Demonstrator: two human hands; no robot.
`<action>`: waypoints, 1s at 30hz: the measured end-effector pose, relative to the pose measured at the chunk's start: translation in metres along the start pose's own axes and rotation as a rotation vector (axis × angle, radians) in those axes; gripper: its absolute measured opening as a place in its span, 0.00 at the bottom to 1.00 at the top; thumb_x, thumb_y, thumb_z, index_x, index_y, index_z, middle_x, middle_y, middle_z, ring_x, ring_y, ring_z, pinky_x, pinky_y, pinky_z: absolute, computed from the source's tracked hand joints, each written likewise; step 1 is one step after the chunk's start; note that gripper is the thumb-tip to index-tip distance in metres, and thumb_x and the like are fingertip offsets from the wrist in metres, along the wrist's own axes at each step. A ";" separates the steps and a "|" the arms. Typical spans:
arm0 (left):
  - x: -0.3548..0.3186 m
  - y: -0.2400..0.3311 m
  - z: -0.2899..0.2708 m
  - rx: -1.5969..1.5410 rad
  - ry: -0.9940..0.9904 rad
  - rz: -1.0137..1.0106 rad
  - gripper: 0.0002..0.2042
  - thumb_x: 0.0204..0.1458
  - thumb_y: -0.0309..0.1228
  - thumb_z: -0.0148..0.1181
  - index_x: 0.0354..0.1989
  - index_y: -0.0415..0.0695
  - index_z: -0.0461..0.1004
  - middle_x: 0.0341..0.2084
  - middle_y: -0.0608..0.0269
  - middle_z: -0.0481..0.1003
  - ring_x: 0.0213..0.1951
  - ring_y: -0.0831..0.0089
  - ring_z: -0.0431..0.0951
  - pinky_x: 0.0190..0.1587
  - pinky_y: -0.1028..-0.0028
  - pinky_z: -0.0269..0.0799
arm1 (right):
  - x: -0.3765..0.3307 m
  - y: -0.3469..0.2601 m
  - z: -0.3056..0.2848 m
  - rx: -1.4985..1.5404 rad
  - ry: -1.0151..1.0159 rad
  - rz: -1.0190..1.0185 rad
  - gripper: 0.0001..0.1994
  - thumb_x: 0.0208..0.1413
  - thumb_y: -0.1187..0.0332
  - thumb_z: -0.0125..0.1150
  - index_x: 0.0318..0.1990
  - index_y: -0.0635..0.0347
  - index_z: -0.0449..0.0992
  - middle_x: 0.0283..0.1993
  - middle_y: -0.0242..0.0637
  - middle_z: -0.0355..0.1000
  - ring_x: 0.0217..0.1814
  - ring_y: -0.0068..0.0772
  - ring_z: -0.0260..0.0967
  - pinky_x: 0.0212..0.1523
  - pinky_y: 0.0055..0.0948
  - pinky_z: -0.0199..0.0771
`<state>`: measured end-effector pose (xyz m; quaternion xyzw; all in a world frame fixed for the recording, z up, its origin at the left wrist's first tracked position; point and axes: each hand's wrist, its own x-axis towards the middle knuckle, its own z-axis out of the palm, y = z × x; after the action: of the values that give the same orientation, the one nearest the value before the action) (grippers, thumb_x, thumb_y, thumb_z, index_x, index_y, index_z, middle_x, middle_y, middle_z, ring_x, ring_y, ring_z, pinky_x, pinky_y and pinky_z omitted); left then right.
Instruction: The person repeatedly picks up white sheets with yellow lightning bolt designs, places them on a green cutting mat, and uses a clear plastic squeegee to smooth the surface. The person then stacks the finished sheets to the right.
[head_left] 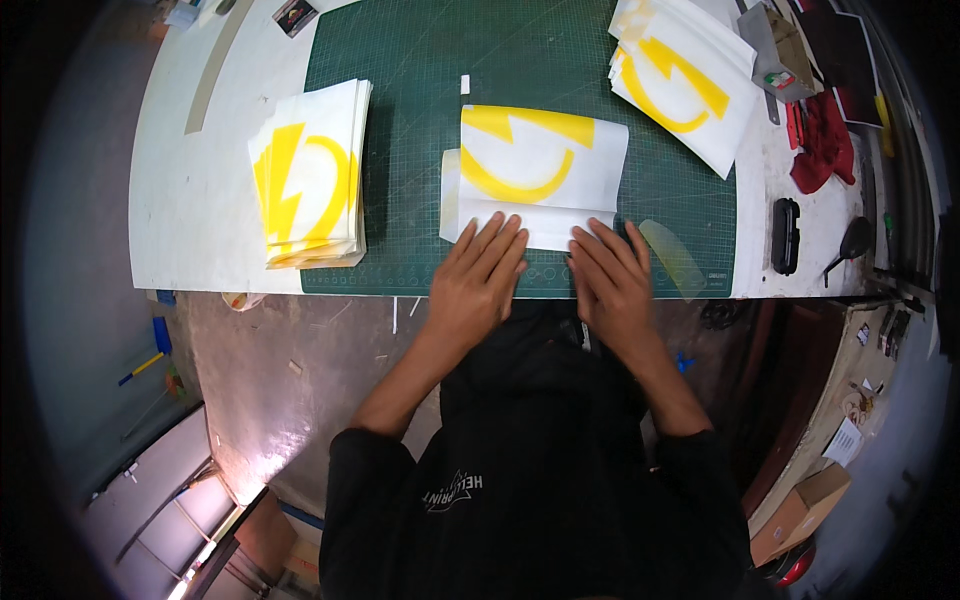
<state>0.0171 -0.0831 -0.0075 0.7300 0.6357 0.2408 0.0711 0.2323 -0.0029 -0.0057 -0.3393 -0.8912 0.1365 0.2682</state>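
A white sheet (540, 165) with a yellow zigzag and curved shape lies on the green cutting mat (410, 60). A crease runs across the sheet near its front edge. My left hand (480, 270) presses its outstretched fingers on the front left part of that sheet. On the front right corner rest the fingertips of my right hand (615, 280), also stretched out. Neither hand grips anything. A cream strip (450, 195) shows from under the sheet's left side. To the right of my right hand is a translucent, rounded strip (672, 258).
A stack of similar printed sheets (310, 170) lies at the left, another pile (685, 85) at the far right. On the right side of the white table (755, 220) are a black case (786, 236), a red cloth (825, 145) and a grey box (775, 50).
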 end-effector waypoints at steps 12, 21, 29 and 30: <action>-0.015 0.002 -0.003 0.077 -0.145 -0.055 0.31 0.65 0.41 0.61 0.74 0.44 0.66 0.76 0.48 0.61 0.77 0.47 0.57 0.76 0.44 0.53 | -0.039 0.004 -0.033 -0.327 -0.073 0.231 0.23 0.64 0.56 0.67 0.65 0.44 0.79 0.71 0.49 0.66 0.77 0.56 0.58 0.76 0.75 0.34; -0.007 0.010 0.002 0.038 0.035 -0.066 0.26 0.60 0.38 0.68 0.65 0.40 0.75 0.67 0.48 0.71 0.71 0.49 0.67 0.72 0.46 0.59 | 0.070 0.061 -0.014 1.590 0.178 0.537 0.34 0.69 0.71 0.62 0.77 0.67 0.54 0.60 0.43 0.72 0.63 0.29 0.70 0.67 0.27 0.69; 0.053 -0.016 -0.017 0.037 -0.104 -0.015 0.26 0.60 0.37 0.67 0.65 0.39 0.72 0.69 0.47 0.67 0.70 0.54 0.66 0.74 0.50 0.55 | 0.119 0.080 -0.002 1.306 0.072 0.801 0.31 0.67 0.70 0.65 0.74 0.66 0.61 0.56 0.46 0.73 0.60 0.32 0.72 0.65 0.29 0.70; 0.057 -0.023 -0.014 0.041 -0.134 0.012 0.30 0.61 0.39 0.66 0.68 0.38 0.68 0.72 0.46 0.63 0.74 0.53 0.62 0.76 0.50 0.52 | 0.121 0.076 -0.005 1.134 0.050 0.815 0.30 0.66 0.69 0.66 0.72 0.67 0.63 0.56 0.47 0.74 0.59 0.33 0.73 0.64 0.30 0.71</action>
<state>-0.0054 -0.0266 0.0106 0.7497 0.6297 0.1788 0.0973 0.1994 0.1350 0.0127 -0.4574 -0.4777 0.6626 0.3516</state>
